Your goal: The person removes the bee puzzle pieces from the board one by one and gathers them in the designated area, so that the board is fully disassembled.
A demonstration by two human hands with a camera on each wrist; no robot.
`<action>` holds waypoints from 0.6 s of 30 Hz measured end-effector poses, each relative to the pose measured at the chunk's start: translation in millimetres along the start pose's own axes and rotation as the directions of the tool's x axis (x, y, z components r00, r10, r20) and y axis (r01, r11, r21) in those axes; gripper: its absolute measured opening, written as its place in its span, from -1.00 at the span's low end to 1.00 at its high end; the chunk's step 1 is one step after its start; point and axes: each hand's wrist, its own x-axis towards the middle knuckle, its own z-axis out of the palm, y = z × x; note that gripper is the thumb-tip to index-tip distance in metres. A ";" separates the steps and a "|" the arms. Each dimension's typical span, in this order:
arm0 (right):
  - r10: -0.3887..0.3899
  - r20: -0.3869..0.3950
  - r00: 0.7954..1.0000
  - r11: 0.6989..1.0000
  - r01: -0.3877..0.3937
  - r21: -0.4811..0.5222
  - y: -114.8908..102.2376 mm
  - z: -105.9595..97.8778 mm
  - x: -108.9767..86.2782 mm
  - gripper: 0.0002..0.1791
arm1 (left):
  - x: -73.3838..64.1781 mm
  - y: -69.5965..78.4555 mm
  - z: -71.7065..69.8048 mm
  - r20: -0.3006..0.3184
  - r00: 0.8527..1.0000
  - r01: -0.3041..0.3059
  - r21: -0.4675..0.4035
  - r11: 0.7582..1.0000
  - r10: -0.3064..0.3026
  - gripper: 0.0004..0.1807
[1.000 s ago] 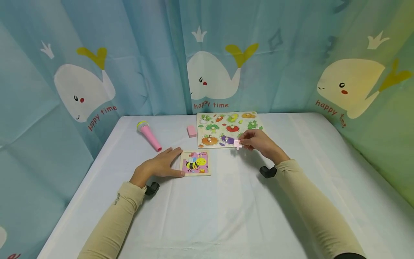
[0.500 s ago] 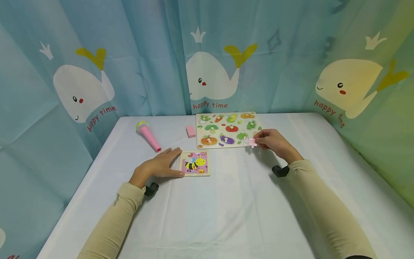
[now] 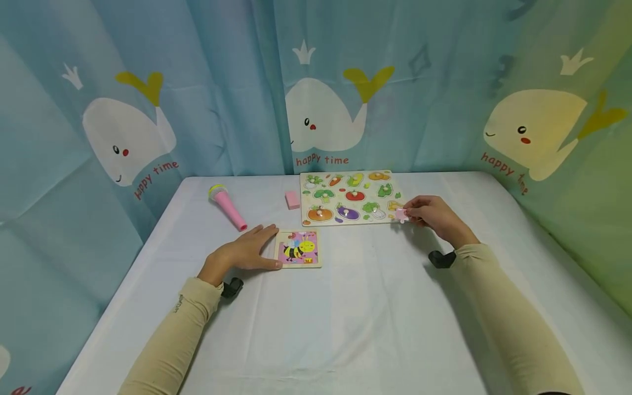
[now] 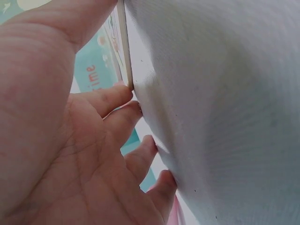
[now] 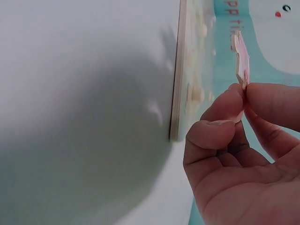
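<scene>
- Whale-print curtain [image 3: 237,82] closes in the far side of a white-covered table [image 3: 316,329], where a person works with two bare hands.
- Nearest the action, a thin pink puzzle piece [image 3: 401,215] is held up off the cloth, in front of the vegetable board's near right corner as seen from above.
- My eye goes next to the right hand [image 3: 436,218], grasping that piece: thumb and fingers pinch one end, and the rest juts past their tips, toward the person's left.
- For handling something this small, I'd judge a light pinch near the edge best, leaving the knobs free and the piece well clear of the board.
- Well apart to the left lies the bee puzzle [image 3: 298,251], flat; its far left corner looks pale, perhaps bare, though too small to be sure.
- Beside it, the left hand [image 3: 244,249] grips nothing; its fingers lie extended, index and thumb touching the left corners. Gentle, even contact there should steady the frame without tipping it.
- Farther out are the vegetable board [image 3: 345,182], a pink block [image 3: 292,199] just left of it, and a pink toy microphone [image 3: 230,208].
</scene>
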 end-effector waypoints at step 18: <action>0.057 -0.035 0.998 0.992 -0.060 -0.107 16.8 -27.5 -0.4 -0.65 | -0.3 2.4 -0.4 0.000 1.000 0.011 -0.025 1.000 -0.011 0.11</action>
